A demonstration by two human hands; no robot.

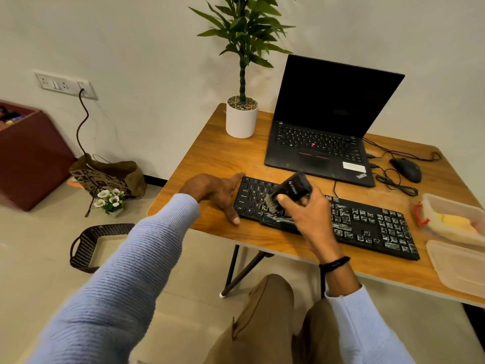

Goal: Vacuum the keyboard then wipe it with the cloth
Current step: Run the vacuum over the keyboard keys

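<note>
A black keyboard (367, 227) lies along the near edge of the wooden table (217, 156), its right-hand keys speckled with white dust. My right hand (307, 211) grips a small black handheld vacuum (296, 186) with its brush tip down on the left-middle keys. My left hand (220, 191) rests on the table against the keyboard's left end, thumb along the top corner and fingers along the side. A yellow cloth (454, 222) lies inside a clear plastic container (443, 203) at the right.
An open black laptop (322, 143) stands behind the keyboard, with a mouse (406, 169) and cables to its right. A white potted plant (241, 119) sits at the back left corner. A clear lid (459, 266) lies near the right edge. A dark basket (97, 245) stands on the floor.
</note>
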